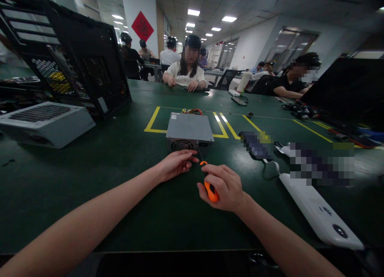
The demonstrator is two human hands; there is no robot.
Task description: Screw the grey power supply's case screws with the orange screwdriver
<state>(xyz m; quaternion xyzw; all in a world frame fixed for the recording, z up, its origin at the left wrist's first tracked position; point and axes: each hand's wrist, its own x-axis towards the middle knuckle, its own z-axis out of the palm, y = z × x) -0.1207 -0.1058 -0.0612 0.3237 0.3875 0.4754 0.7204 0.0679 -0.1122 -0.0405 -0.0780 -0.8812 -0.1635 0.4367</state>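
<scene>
A grey metal computer power supply (189, 127) sits on the green table in front of me, its fan grille and socket side facing me. My right hand (223, 185) is closed around the orange and black handle of a screwdriver (212, 192). The thin shaft points away from me toward the socket side of the power supply; whether its tip sits in a screw is too small to tell. My left hand (177, 165) is beside the shaft, just before the fan grille. Its fingers are partly bent and apart, and I see nothing held in them.
A second power supply (49, 123) and a black computer case (69, 57) stand at the left. Two blurred-out devices, a white power bank (321, 213) and cables (303, 109) lie at the right. Yellow tape (153, 121) marks the table. A person (189, 67) sits opposite.
</scene>
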